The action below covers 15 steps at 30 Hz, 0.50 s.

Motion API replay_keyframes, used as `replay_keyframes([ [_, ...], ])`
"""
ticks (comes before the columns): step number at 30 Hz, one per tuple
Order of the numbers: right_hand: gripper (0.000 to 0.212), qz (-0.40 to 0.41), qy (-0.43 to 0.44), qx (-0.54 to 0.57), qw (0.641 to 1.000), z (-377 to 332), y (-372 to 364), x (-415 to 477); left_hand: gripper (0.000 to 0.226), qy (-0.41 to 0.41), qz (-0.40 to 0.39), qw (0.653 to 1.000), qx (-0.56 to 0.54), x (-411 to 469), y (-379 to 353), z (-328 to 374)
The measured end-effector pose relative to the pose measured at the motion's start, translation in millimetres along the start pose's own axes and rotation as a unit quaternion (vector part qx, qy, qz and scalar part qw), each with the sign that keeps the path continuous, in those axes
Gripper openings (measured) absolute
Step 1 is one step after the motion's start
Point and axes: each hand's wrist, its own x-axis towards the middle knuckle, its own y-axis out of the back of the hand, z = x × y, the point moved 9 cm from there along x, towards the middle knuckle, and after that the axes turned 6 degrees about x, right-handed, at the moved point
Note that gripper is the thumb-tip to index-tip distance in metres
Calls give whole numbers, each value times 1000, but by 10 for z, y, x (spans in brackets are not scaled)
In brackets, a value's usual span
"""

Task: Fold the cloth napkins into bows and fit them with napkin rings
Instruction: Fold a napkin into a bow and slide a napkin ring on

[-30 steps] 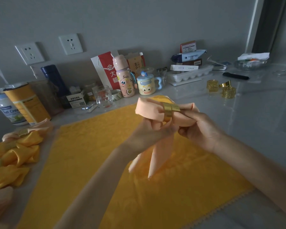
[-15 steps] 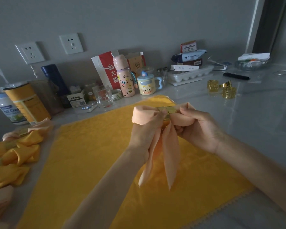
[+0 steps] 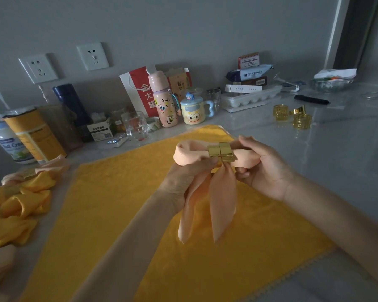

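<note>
A peach cloth napkin (image 3: 223,192) folded into a bow hangs above the yellow mat (image 3: 122,214), its two tails pointing down. A gold napkin ring (image 3: 221,151) sits around the bow's middle. My left hand (image 3: 183,182) pinches the bow just below the ring, at the left loop. My right hand (image 3: 262,168) grips the right loop, fingers curled round it. Three spare gold rings (image 3: 292,116) lie on the counter at the right. Finished yellow bows (image 3: 15,205) and peach bows (image 3: 39,168) are piled at the left edge.
Along the wall stand a can (image 3: 33,134), a white bottle (image 3: 9,142), a drinking glass (image 3: 136,126), a pink bottle (image 3: 163,101), a cartoon mug (image 3: 193,113), an egg tray (image 3: 251,99) and a glass bowl (image 3: 330,83). A black pen (image 3: 311,99) lies far right.
The bow has come lower and turned level. The tails now hang straight down and apart. My left hand has shifted from under the ring to the left loop.
</note>
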Motion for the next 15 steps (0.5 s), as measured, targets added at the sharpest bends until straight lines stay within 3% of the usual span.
replay_keyframes([
  [4, 40, -26, 11, 61, 998, -4, -26, 10, 37, 37, 34, 996, -73, 40, 37, -82],
  [6, 40, -30, -10, -58, 998, 92, -50, -8, 30, 64, 43, 990, -119, 49, 26, -142],
  [9, 27, 12, 20, -324, 946, 129, -74, -79, 26, 81, 48, 985, -147, 48, -40, -235],
  [12, 21, 37, 62, -387, 919, 29, -89, -100, 21, 85, 52, 984, -147, 46, -61, -284],
  [15, 8, 26, 9, -387, 922, 11, -24, -79, 32, 87, 62, 983, -151, 47, -8, -288],
])
